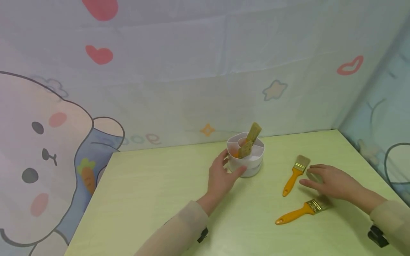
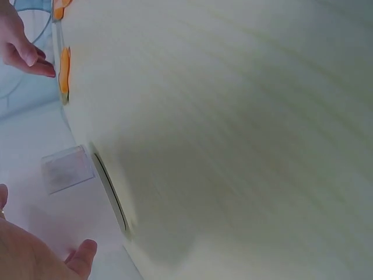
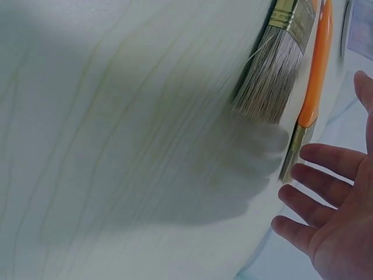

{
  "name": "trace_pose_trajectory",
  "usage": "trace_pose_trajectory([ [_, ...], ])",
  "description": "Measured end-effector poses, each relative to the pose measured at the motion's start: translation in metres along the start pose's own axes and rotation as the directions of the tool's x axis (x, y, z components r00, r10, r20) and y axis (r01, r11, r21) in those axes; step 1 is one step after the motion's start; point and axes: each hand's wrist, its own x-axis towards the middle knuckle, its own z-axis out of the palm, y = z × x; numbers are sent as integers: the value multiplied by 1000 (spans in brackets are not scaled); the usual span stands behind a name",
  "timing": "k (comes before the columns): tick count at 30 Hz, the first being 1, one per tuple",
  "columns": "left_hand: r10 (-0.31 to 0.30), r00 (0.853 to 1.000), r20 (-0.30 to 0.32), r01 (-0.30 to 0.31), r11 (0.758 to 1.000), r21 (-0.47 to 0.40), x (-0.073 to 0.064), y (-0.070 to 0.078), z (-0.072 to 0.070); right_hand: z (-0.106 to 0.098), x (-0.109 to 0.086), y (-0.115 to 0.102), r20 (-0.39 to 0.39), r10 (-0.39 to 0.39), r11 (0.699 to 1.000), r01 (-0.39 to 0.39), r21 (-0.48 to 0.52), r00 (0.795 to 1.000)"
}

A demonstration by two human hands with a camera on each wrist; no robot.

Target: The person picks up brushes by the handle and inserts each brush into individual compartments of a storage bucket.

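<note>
A white round divided organizer [image 1: 248, 165] stands on the table near its back edge, with two paintbrushes inside, bristles up [image 1: 254, 132]. My left hand [image 1: 221, 177] holds it at its left front side, thumb in front and fingers round the left wall. On the right, my right hand [image 1: 333, 181] hovers with spread fingers, holding nothing. Close by its fingertips lies an orange-handled paintbrush [image 1: 296, 172], bristles pointing away. Nearer to me, a second orange-handled paintbrush [image 1: 299, 213] lies with its bristles partly under the right hand; its broad bristles [image 3: 265, 76] show in the right wrist view.
The pale yellow-green table [image 1: 153, 185] ends at a printed cloth backdrop [image 1: 179, 92] behind the organizer. Another cloth wall [image 1: 384, 117] runs along the right edge. A clear label pocket [image 2: 67, 169] is on the organizer's wall.
</note>
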Motion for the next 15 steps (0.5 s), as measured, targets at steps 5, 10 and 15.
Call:
trace_pose_trajectory([
  [5, 11, 1000, -11, -11, 1000, 17, 4, -3, 0, 0, 4, -1, 5, 16, 1000, -16, 1, 1000],
  [10, 20, 1000, -4, -20, 1000, 19, 8, -6, 0, 1, 8, -2, 12, 26, 1000, -26, 0, 1000],
  [15, 31, 999, 10, -31, 999, 10, 11, -7, -1, 1, 10, -1, 6, 26, 1000, -26, -2, 1000],
])
